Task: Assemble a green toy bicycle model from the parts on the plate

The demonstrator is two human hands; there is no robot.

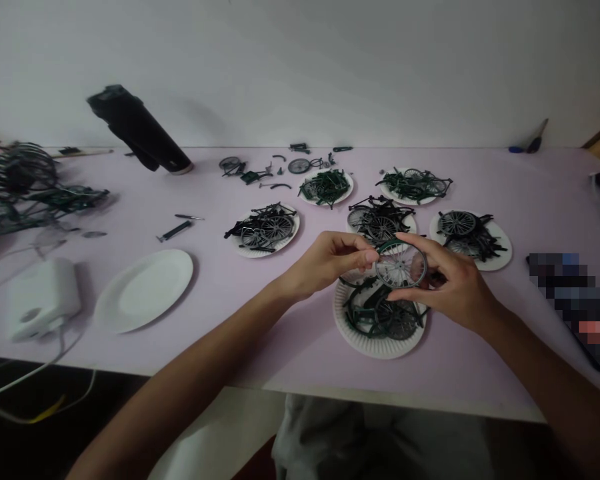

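Note:
A small spoked toy bicycle wheel (401,267), with a green curved piece along its upper left rim, is held up between my hands. My right hand (453,277) grips it with fingers at the top and thumb at the bottom. The fingers of my left hand (337,260) pinch at the wheel's left edge, on what looks like the end of the green piece. Just below, a white paper plate (373,350) bears green curved parts and another wheel (397,317). Behind the hands sits a plate with black bicycle parts (380,217), partly covered by my fingers.
More paper plates hold dark parts: left (265,228), right (473,233) and back (326,187). A bare white plate (143,290), a white power adapter (45,297) and a tangled heap of bicycle parts (25,180) lie left. A black cylindrical object (145,130) leans behind; a blurred-out device (575,313) lies right.

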